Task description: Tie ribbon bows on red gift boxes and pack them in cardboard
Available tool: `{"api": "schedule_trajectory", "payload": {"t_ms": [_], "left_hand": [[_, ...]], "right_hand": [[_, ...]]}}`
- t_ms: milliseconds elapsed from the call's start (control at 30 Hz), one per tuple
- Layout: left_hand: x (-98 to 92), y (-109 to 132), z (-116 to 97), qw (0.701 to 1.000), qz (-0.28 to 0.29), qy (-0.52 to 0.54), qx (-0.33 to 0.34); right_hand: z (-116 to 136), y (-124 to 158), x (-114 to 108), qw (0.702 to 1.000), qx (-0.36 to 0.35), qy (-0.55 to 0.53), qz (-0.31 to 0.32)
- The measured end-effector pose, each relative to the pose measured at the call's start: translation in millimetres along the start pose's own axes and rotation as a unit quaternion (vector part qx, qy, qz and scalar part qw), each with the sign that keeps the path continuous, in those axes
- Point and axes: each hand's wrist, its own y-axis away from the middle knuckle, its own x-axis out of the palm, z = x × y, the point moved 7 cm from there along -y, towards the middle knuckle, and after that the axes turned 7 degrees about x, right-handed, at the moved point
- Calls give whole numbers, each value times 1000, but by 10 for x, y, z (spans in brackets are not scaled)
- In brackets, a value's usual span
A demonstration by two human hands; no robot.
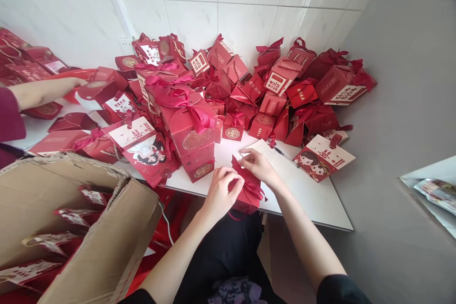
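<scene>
Both my hands work on a small red gift box (246, 190) with a red ribbon at the near edge of a white table (313, 199). My left hand (223, 192) is closed around the box's left side. On the box's upper right, the fingers of my right hand (257, 164) pinch its top flap. A large heap of red gift boxes (228, 90) with ribbons and printed labels covers the table behind my hands.
An open cardboard carton (71, 228) holding more red boxes stands at the lower left. Another person's arm (42, 91) reaches into the heap from the left. A sheet of paper (263, 149) and a pen (287, 156) lie beside my right hand. White tiled wall behind; grey floor on the right.
</scene>
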Motion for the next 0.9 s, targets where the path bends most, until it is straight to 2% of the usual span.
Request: {"api": "schedule_trajectory", "payload": {"t_ms": [67, 133, 200, 267, 300, 367, 400, 467, 567, 633, 767, 900], "left_hand": [[20, -20, -1, 1000, 2, -17, -7], [31, -32, 5, 1000, 2, -27, -9], [43, -39, 4, 999, 7, -32, -5], [55, -43, -3, 999, 16, -34, 0], [58, -42, -7, 999, 20, -35, 1], [61, -35, -16, 999, 25, -40, -1], [60, -28, -22, 999, 25, -43, -2], [62, -12, -37, 998, 27, -48, -2], [68, 5, -55, 998, 29, -50, 2], [74, 6, -56, 998, 33, -49, 5], [68, 2, -54, 998, 31, -61, 4], [61, 11, -95, 995, 21, -99, 21]], "right_hand": [[-21, 146, -237, 997, -15, -21, -72], [-151, 354, -455, 991, 15, -17, -132], [-391, 559, -492, 989, 106, 16, -103], [-595, 741, -373, 985, 170, 18, -20], [-650, 810, -289, 984, 178, 1, 20], [-666, 880, -152, 985, 154, -46, 65], [-646, 882, -126, 987, 134, -64, 62], [-586, 840, -157, 993, 97, -68, 22], [-438, 703, -302, 997, 49, 2, -58], [-299, 573, -359, 996, 12, 58, -67], [-39, 313, -372, 993, -53, 101, -10], [123, 196, -330, 987, -90, 119, 55]]}}
